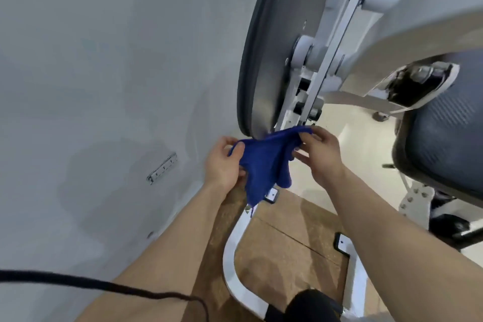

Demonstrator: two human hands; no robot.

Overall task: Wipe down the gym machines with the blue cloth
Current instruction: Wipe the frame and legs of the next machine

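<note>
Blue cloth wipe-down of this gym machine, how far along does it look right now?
Done: nothing provable; no surface shows wipe marks. In hand: the left hand and right hand each pinch the blue cloth, spreading it under the grey wheel at its lower rim, seemingly readying it. Left: likely the wheel, the white base frame and the mesh seat.

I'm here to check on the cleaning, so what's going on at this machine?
A person holds the blue cloth up in both hands: the left hand pinches one upper corner, the right hand the other, and the rest hangs loose between them. It is right by the lower rim of the machine's big grey wheel; whether it touches the rim I cannot tell. This looks like spreading the cloth out, not wiping yet.
</note>
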